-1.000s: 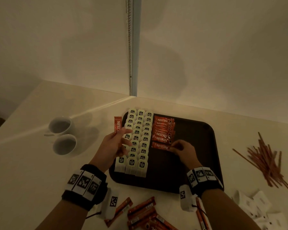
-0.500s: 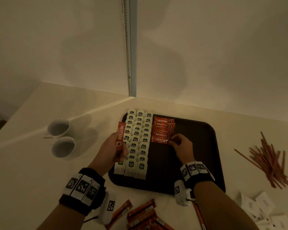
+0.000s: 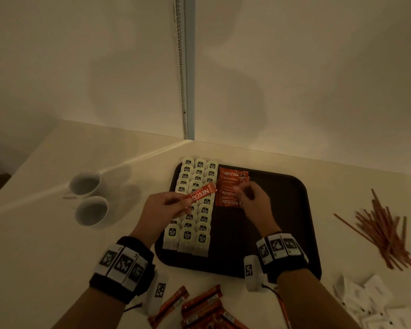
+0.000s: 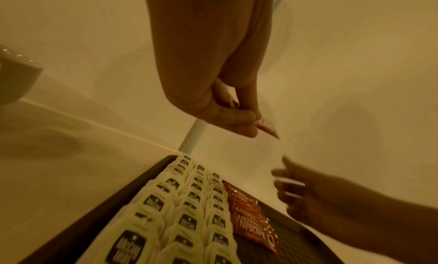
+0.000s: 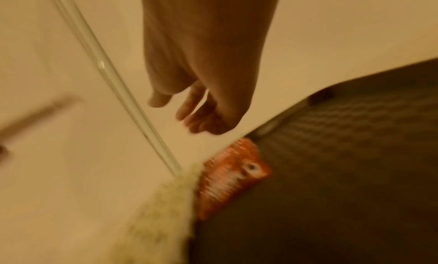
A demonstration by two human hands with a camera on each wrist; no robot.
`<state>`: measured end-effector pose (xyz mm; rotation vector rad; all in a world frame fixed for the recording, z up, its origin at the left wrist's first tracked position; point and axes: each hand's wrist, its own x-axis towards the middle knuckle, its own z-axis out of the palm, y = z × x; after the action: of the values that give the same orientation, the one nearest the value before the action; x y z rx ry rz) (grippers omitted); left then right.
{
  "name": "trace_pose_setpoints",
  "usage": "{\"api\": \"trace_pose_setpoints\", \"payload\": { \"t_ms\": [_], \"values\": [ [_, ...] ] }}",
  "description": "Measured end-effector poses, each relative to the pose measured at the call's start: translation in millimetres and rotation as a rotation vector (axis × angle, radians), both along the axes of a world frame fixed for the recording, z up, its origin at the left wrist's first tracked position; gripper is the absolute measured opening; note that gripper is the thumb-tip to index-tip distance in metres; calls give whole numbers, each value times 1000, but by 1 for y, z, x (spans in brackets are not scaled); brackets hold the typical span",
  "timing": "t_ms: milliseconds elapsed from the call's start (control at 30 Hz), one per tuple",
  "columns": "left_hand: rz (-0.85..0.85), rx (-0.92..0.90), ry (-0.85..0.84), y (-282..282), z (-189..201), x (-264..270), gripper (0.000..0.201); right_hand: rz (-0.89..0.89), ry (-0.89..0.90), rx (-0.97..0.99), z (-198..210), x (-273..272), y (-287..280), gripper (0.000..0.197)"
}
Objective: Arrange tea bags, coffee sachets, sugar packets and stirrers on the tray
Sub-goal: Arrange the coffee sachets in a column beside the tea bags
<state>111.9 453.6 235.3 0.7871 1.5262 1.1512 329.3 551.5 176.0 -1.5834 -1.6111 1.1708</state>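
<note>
Head view, tray: dark, on the pale counter; three columns of tea bags fill its left side, a stack of coffee sachets lies just beside them.
Head view, left hand: pinches one coffee sachet above the tea bags.
Head view, right hand: over the sachet stack, fingers loosely curled, holding nothing.
Head view, surroundings: stirrers and sugar packets right of the tray; loose sachets near its front edge; two cups at left.
Left wrist view: thumb and fingers pinch the sachet end.
Right wrist view: fingers relaxed, slightly spread; blurred.
</note>
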Motion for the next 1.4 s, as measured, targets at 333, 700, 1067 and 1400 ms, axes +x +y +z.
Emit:
{"api": "trace_pose_setpoints", "payload": {
  "t_ms": [333, 700, 1067, 1400],
  "values": [
    [-129, -17, 77, 1, 13, 18, 8, 222, 373, -32, 83, -48, -36, 34],
    [178, 153, -458, -11, 13, 17, 20, 319, 141, 65, 100, -47, -57, 12],
    [94, 218, -575, -16, 19, 24, 24, 259, 168, 296, 138, -47, -62, 12],
    [57, 325, -255, -8, 28, 19, 19, 233, 168, 166, 127, -30, -52, 12]
  ]
}}
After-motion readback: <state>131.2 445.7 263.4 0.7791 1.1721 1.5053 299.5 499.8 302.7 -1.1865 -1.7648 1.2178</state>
